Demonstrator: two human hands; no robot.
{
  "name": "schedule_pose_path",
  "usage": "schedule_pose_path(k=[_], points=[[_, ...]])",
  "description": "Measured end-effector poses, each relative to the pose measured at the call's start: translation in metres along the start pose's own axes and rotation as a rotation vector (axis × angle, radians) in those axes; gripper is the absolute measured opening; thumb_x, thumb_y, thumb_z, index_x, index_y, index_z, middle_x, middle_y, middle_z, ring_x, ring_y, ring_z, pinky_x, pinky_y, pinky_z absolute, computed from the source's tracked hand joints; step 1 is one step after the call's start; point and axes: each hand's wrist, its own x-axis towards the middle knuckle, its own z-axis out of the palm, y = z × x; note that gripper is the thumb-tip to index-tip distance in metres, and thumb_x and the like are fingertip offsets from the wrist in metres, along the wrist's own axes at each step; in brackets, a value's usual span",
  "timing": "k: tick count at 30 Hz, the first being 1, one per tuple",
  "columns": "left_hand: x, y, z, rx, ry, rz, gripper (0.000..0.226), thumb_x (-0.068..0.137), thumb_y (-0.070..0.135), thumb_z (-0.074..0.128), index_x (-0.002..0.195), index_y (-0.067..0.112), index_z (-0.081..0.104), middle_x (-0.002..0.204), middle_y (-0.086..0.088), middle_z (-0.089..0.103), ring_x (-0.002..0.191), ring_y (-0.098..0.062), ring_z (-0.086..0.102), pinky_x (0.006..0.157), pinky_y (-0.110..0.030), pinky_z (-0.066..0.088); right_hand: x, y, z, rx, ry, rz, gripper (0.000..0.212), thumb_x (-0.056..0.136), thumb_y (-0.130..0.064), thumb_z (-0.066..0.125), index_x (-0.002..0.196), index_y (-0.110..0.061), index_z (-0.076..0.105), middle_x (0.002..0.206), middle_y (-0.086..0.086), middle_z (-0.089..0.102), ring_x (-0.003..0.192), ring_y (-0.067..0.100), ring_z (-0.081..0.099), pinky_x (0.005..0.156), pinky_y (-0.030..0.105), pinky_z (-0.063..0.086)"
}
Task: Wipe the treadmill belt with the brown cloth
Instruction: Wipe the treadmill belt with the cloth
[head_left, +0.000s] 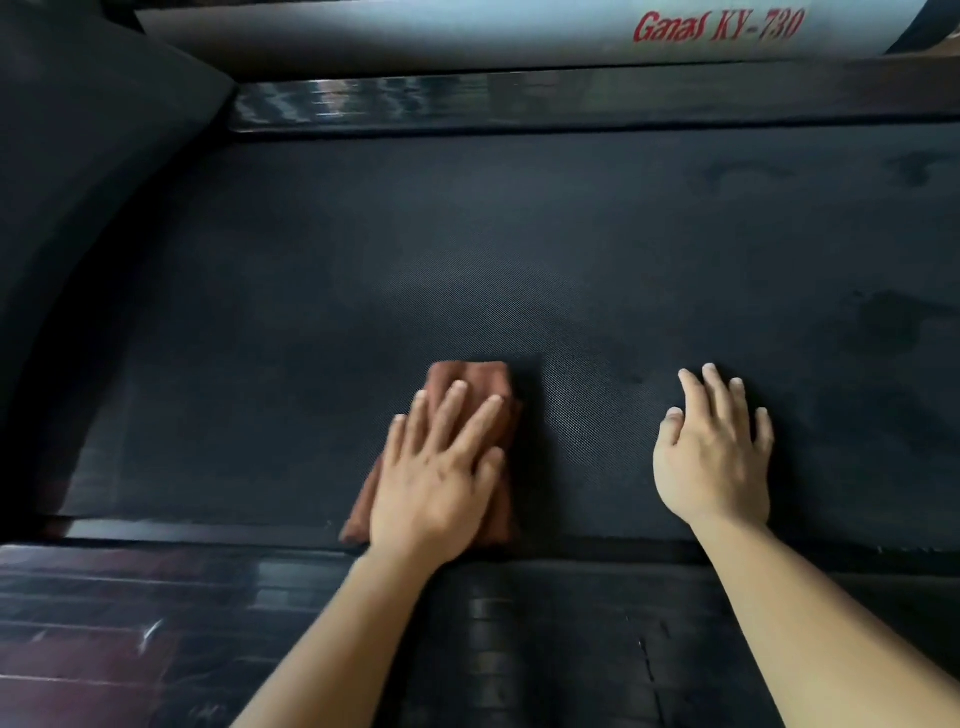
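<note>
The black textured treadmill belt (519, 249) fills most of the view. A folded brown cloth (475, 376) lies on it near the close edge. My left hand (441, 467) presses flat on the cloth with straight, spread fingers, covering most of it. My right hand (714, 457) rests flat on the bare belt to the right of the cloth, fingers spread, holding nothing.
A dark side rail (208, 532) borders the belt on the near side and another glossy rail (519, 101) on the far side. A white cover with red lettering (717, 26) runs along the top. A black housing (78, 156) curves at the left. Dark flooring (130, 634) lies below.
</note>
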Motion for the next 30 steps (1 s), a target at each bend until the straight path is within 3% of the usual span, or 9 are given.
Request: schedule_pose_path(k=[5, 10, 17, 22, 26, 30], points=[[0.016, -0.083, -0.022, 0.024, 0.065, -0.237, 0.058, 0.093, 0.058, 0.022, 0.150, 0.048, 0.024, 0.165, 0.006, 0.016, 0.150, -0.033, 0.013, 0.120, -0.050, 0.015, -0.001, -0.001, -0.001, 0.000, 0.009, 0.002, 0.053, 0.094, -0.031, 0.029, 0.142, -0.017, 0.044, 0.156, 0.006, 0.036, 0.145, 0.029, 0.027, 0.117, 0.055, 0.017], [0.072, -0.074, -0.029, -0.045, 0.080, -0.464, 0.056, 0.099, 0.048, 0.029, 0.153, 0.046, 0.017, 0.166, 0.003, 0.007, 0.151, -0.031, 0.002, 0.122, -0.047, 0.003, -0.001, -0.002, -0.001, -0.014, 0.014, -0.006, 0.052, 0.094, -0.031, 0.030, 0.142, -0.017, 0.045, 0.155, 0.006, 0.037, 0.145, 0.031, 0.029, 0.116, 0.054, 0.019], [0.138, 0.020, -0.011, -0.016, 0.027, -0.229, 0.057, 0.098, 0.050, 0.028, 0.153, 0.044, 0.016, 0.167, 0.001, 0.006, 0.151, -0.035, -0.002, 0.121, -0.051, 0.001, 0.000, 0.001, 0.001, -0.026, -0.010, 0.001, 0.047, 0.098, -0.026, 0.041, 0.144, -0.019, 0.043, 0.157, 0.005, 0.034, 0.147, 0.028, 0.025, 0.118, 0.053, 0.017], [0.101, 0.082, 0.008, -0.027, -0.013, 0.081, 0.058, 0.098, 0.051, 0.028, 0.154, 0.043, 0.016, 0.167, 0.001, 0.007, 0.152, -0.032, -0.005, 0.122, -0.047, -0.002, -0.001, 0.001, 0.000, -0.025, -0.010, 0.006, 0.047, 0.098, -0.026, 0.042, 0.144, -0.019, 0.043, 0.156, 0.004, 0.035, 0.147, 0.028, 0.025, 0.117, 0.053, 0.016], [0.049, 0.068, 0.012, 0.003, -0.047, 0.168, 0.058, 0.098, 0.056, 0.027, 0.153, 0.049, 0.012, 0.166, 0.008, 0.003, 0.152, -0.026, -0.006, 0.122, -0.044, -0.002, 0.000, 0.000, -0.001, -0.024, 0.019, -0.001, 0.049, 0.096, -0.029, 0.034, 0.142, -0.019, 0.045, 0.155, 0.005, 0.038, 0.145, 0.029, 0.028, 0.116, 0.053, 0.019], [0.018, 0.003, 0.002, 0.023, -0.010, 0.031, 0.061, 0.091, 0.062, 0.024, 0.150, 0.055, 0.011, 0.165, 0.015, 0.006, 0.152, -0.024, 0.002, 0.122, -0.044, 0.002, 0.000, -0.002, -0.001, -0.015, 0.042, -0.007, 0.052, 0.093, -0.032, 0.030, 0.140, -0.018, 0.048, 0.154, 0.005, 0.040, 0.144, 0.029, 0.031, 0.115, 0.053, 0.020]])
